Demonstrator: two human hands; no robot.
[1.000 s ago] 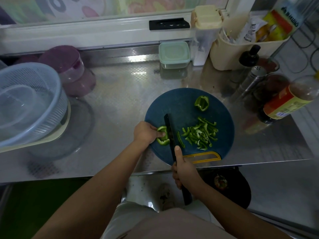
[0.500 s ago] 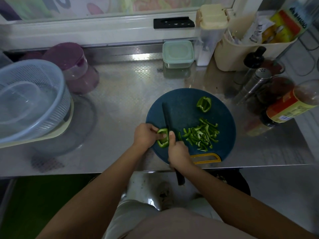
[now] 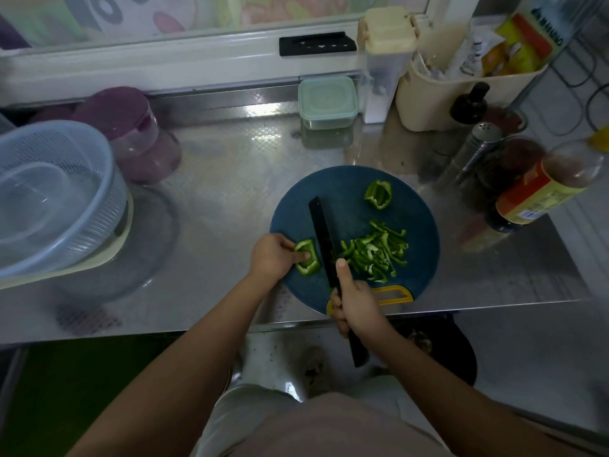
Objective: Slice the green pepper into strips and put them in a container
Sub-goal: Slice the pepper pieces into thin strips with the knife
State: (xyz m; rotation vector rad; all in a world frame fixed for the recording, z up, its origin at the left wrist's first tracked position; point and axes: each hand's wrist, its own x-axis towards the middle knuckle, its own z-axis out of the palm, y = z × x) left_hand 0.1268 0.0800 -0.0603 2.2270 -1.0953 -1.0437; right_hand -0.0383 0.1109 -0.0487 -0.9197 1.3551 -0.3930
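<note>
left hand [image 3: 275, 257] pins pepper piece [image 3: 307, 257] by fingertips | right hand [image 3: 357, 305] grips black knife [image 3: 324, 240], blade just right of piece | cut strips [image 3: 375, 250] beyond right hand's thumb on blue board [image 3: 418, 232]

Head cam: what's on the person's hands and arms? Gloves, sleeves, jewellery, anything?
No gloves on the left hand or the right hand, and no rings, watch or bands that I can see. The left forearm and right forearm are bare to the frame edge, with no sleeves in view. The right thumbnail looks short and unpainted.
</note>
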